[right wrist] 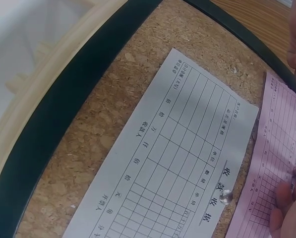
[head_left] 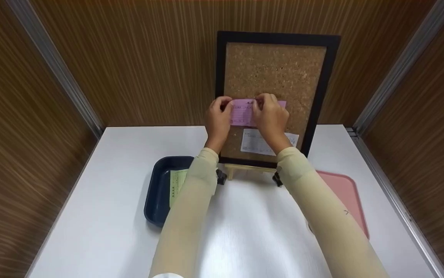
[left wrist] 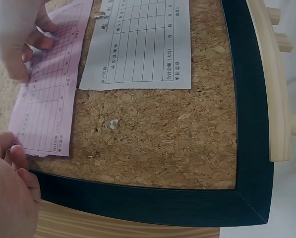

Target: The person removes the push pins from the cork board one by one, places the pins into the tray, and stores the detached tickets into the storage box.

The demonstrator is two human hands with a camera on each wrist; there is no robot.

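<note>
A pink receipt slip [head_left: 241, 112] lies across the middle of the framed cork board [head_left: 276, 69]. Its left end is pinched by my left hand [head_left: 218, 120], seen in the left wrist view with the fingertips at the slip's corner. My right hand [head_left: 272, 117] is over the slip's middle, thumb and fingers drawn together near the printed heading; they cover what is between them. Below the pink slip, a white receipt slip [head_left: 258, 142] is fixed to the cork by a clear pushpin [right wrist: 226, 197] at its heading.
The board leans on a wooden easel [head_left: 245, 168] with black clips [head_left: 221, 177] near its foot. A dark blue tray [head_left: 150, 200] with a green slip [head_left: 175, 185] is at left. At right, a pink tray [head_left: 341, 187] lies partly under my right sleeve [head_left: 326, 216]. Wood-grain walls enclose the white table [head_left: 252, 239].
</note>
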